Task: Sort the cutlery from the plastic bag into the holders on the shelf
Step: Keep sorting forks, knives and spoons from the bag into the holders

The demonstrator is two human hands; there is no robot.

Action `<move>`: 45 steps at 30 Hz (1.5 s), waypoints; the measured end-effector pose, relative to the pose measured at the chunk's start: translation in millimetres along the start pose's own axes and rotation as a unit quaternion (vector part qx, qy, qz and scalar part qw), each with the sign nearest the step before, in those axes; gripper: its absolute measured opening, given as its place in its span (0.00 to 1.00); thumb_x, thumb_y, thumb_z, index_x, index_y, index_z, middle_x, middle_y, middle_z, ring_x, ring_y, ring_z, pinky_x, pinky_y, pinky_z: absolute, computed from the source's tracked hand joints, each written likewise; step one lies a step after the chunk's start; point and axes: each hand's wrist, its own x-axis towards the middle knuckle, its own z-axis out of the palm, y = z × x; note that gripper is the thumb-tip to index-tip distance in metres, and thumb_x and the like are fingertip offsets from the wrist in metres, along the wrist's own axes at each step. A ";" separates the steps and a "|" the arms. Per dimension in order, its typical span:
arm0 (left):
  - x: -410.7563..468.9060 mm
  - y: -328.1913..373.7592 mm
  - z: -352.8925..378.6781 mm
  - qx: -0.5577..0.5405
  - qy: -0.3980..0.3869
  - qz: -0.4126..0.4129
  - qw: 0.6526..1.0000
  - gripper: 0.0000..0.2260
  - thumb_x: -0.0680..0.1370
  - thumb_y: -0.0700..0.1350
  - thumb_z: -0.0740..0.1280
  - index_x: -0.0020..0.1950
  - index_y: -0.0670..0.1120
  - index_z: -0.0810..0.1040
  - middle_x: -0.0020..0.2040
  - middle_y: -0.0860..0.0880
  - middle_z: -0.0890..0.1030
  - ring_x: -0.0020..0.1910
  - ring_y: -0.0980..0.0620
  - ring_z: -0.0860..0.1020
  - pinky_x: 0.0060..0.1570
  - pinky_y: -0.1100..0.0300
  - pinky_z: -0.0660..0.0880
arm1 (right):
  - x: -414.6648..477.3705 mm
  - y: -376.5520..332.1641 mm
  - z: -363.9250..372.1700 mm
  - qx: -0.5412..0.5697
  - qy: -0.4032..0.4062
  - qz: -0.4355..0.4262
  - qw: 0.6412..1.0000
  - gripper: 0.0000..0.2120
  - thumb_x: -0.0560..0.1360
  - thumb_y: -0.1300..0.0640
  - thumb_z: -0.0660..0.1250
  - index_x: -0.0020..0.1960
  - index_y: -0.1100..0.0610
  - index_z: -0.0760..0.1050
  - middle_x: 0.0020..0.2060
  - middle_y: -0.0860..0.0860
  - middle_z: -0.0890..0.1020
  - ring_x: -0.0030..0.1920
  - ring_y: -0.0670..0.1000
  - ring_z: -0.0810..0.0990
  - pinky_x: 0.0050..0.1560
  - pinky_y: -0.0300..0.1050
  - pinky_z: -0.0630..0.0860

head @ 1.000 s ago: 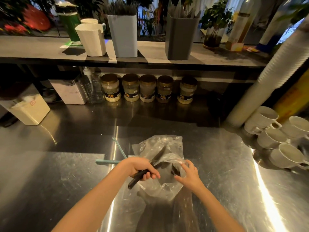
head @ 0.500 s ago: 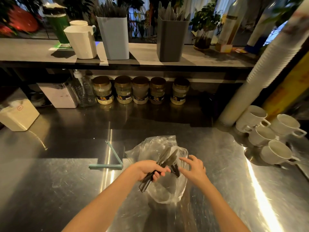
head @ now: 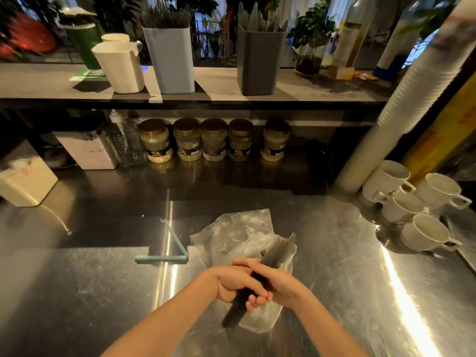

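A clear plastic bag (head: pixel 233 234) lies on the steel counter near the front. Just above it, my left hand (head: pixel 231 283) grips a bundle of dark plastic knives (head: pixel 277 253) by the handles, blades pointing up and to the right. My right hand (head: pixel 279 284) wraps around the same bundle from the right, fingers overlapping the left hand. On the shelf behind stand a light blue holder (head: pixel 171 59) with dark cutlery, a dark grey holder (head: pixel 258 61) with knives, and a white holder (head: pixel 121 67).
An open teal bag clip (head: pixel 167 253) lies left of the bag. Several jars (head: pixel 213 144) line the back under the shelf. White mugs (head: pixel 417 202) and a tall leaning stack of white cups (head: pixel 407 94) stand on the right, a white box (head: pixel 25 181) on the left.
My left hand has lifted the knives out of the bag toward me. My right hand left the bag's rim and closed around the bundle.
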 end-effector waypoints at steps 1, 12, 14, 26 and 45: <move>0.2 0.5 1.4 -0.005 0.004 0.000 1.000 0.09 0.79 0.35 0.57 0.41 0.42 0.73 0.29 0.52 0.75 0.27 0.60 0.71 0.31 0.69 0.70 | -1.4 -2.0 0.6 0.001 0.002 -0.002 1.000 0.16 0.78 0.52 0.60 0.61 0.57 0.77 0.54 0.54 0.82 0.53 0.50 0.81 0.50 0.41 0.77; 26.3 16.1 -13.8 -0.006 0.237 0.119 0.964 0.10 0.79 0.33 0.58 0.52 0.38 0.78 0.48 0.44 0.79 0.47 0.51 0.78 0.50 0.61 0.76 | -19.2 -20.2 -52.0 0.181 0.168 -0.066 0.967 0.13 0.76 0.57 0.59 0.45 0.66 0.76 0.38 0.61 0.82 0.33 0.54 0.80 0.43 0.48 0.78; 36.7 21.2 -15.4 0.136 0.342 0.111 0.923 0.12 0.79 0.34 0.57 0.52 0.40 0.80 0.49 0.45 0.79 0.49 0.52 0.78 0.49 0.64 0.74 | -20.7 -23.0 -58.4 0.096 0.161 -0.011 0.982 0.17 0.80 0.55 0.55 0.47 0.66 0.76 0.36 0.59 0.82 0.25 0.50 0.74 0.36 0.44 0.75; 53.5 19.7 -36.4 0.470 0.353 -0.022 0.809 0.16 0.82 0.45 0.52 0.66 0.48 0.73 0.63 0.47 0.75 0.60 0.47 0.74 0.59 0.55 0.70 | 21.5 0.4 -86.0 -0.042 0.196 0.162 0.966 0.17 0.79 0.55 0.63 0.63 0.64 0.71 0.42 0.56 0.77 0.25 0.49 0.71 0.30 0.44 0.74; 103.1 17.2 -23.7 0.249 0.439 -0.082 0.859 0.17 0.79 0.51 0.63 0.65 0.45 0.71 0.40 0.53 0.72 0.36 0.58 0.70 0.29 0.68 0.66 | 32.5 32.5 -103.1 0.035 0.198 0.137 0.970 0.12 0.81 0.59 0.57 0.57 0.62 0.77 0.40 0.55 0.82 0.21 0.47 0.67 0.24 0.40 0.70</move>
